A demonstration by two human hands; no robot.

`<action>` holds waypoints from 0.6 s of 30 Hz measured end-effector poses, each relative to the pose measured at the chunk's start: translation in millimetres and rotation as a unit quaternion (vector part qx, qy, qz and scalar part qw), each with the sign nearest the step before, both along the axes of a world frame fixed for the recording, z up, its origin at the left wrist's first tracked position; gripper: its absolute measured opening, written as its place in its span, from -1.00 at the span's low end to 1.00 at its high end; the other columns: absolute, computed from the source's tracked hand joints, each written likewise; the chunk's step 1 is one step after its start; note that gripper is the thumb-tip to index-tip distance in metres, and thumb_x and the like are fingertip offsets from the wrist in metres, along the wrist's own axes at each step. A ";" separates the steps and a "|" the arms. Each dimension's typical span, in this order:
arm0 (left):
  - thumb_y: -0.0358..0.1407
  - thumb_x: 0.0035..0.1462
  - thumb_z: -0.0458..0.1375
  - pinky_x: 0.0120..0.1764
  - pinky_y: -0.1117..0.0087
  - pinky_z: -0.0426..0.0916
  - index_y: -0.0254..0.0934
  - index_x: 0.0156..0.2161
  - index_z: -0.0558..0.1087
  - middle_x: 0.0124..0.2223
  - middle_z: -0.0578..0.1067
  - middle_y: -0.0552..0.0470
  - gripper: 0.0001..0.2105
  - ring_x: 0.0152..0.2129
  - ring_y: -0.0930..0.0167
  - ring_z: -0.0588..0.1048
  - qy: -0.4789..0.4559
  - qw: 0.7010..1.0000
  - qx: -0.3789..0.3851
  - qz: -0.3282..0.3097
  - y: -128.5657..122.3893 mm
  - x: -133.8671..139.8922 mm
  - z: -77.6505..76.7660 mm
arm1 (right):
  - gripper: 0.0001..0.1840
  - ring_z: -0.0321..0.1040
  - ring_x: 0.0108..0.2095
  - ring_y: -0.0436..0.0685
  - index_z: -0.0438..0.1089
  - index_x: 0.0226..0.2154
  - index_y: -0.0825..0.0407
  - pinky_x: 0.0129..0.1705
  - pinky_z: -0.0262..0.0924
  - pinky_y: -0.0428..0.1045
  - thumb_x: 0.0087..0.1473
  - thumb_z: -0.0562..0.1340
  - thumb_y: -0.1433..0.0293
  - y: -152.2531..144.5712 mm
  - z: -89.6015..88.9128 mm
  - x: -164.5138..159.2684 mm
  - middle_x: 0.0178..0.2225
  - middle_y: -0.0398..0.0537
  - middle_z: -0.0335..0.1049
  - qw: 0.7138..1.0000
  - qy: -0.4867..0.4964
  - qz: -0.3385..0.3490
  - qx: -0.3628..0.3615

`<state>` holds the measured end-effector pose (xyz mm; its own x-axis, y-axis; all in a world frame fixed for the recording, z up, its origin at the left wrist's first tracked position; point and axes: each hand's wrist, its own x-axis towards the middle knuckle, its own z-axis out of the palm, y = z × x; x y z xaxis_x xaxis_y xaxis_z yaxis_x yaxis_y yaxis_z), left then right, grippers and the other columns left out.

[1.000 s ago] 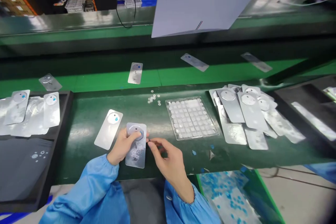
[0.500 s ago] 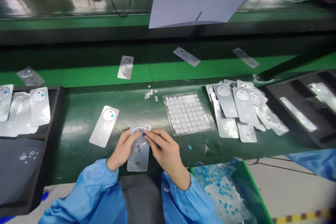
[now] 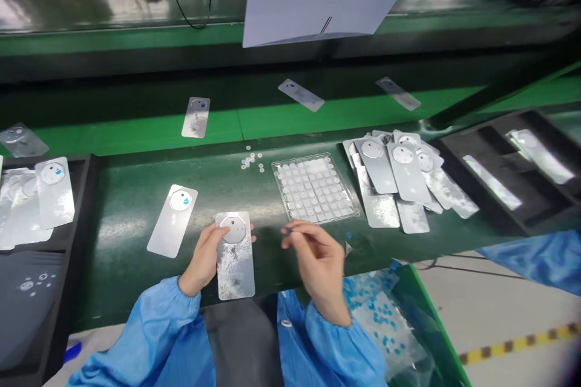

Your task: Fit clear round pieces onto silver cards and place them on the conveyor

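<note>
Gripping a flat, rounded-corner silver plate (image 3: 236,272), the left hand (image 3: 204,260) lays its thumb beside the white octagonal ring (image 3: 233,230) at the plate's top, with fingertips showing past the far edge. Taking this plate as the clock's centre and 12 as straight away from the person, it sits at the near edge of the dark green bench (image 3: 122,266); whether it touches the surface cannot be told. At 3 o'clock, well apart from it, the right hand (image 3: 320,260) has thumb and forefinger pinched around a tiny dark blue piece (image 3: 287,230), too small to make out.

A second silver plate (image 3: 167,230) with a bright blue mark lies tilted at 10 o'clock. Small white rings (image 3: 249,160) scatter around 12. Between 1 and 2, a clear plastic tray (image 3: 315,187) carries rows of round white pieces, and just beside it, at 2, lies an overlapping pile of silver plates (image 3: 394,169). A black tray (image 3: 84,211) at 9 holds more plates. Towards 4, a green-walled crate (image 3: 436,317) contains blue bits (image 3: 384,317).
</note>
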<state>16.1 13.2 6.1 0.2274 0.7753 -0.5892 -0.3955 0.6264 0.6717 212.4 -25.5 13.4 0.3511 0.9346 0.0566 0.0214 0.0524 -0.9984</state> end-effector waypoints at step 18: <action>-0.16 0.06 0.44 -0.24 0.29 0.52 -0.31 -0.08 0.49 -0.12 0.62 -0.11 -0.60 -0.27 0.23 0.64 0.044 0.970 0.174 -0.161 70.0 131.0 32.6 | -0.50 0.53 -0.54 0.40 0.41 -0.57 -0.05 -0.45 0.36 0.18 -0.27 0.22 -0.14 -136.9 -73.9 181.6 -0.58 0.14 0.56 0.840 -0.230 -0.305 -0.385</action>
<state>147.1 83.2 38.6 0.4513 0.8281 -0.3325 -0.1477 0.4367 0.8874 394.0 -162.4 -60.5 0.8844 0.4107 -0.2218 0.2025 -0.7657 -0.6104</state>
